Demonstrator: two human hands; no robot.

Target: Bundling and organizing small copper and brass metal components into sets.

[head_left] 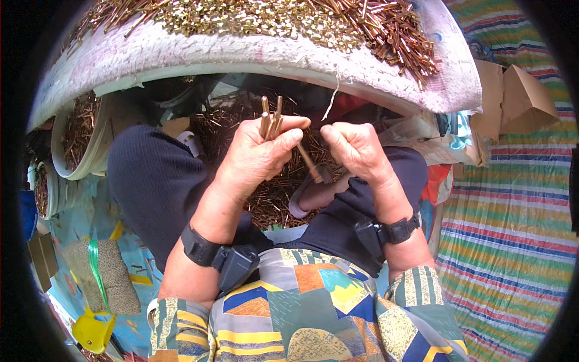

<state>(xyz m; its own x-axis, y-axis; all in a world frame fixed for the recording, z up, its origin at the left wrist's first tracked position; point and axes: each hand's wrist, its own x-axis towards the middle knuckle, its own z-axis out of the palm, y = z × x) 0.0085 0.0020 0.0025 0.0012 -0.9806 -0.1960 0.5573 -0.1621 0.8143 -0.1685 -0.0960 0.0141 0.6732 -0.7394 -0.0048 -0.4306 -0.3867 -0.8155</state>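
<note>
My left hand point(256, 148) is closed round several thin brass-coloured rods point(271, 123), whose ends stick up past the fingers. Below its thumb, another long rod point(310, 164) slants down to the right, slightly blurred; whether the hand holds it I cannot tell. My right hand point(357, 151), a short way to the right, is curled into a fist with thumb and fingers pressed together. Anything inside that fist is hidden. Many similar rods point(265, 196) lie in a heap beneath my hands, between my legs.
Ahead, a table edge padded with pale cloth point(241, 53) carries small gold-coloured pieces point(241, 18) and a pile of rods point(404, 45). White buckets point(60, 145) with rods stand left. A cardboard box point(525, 99) lies on striped sheeting point(500, 241) at right.
</note>
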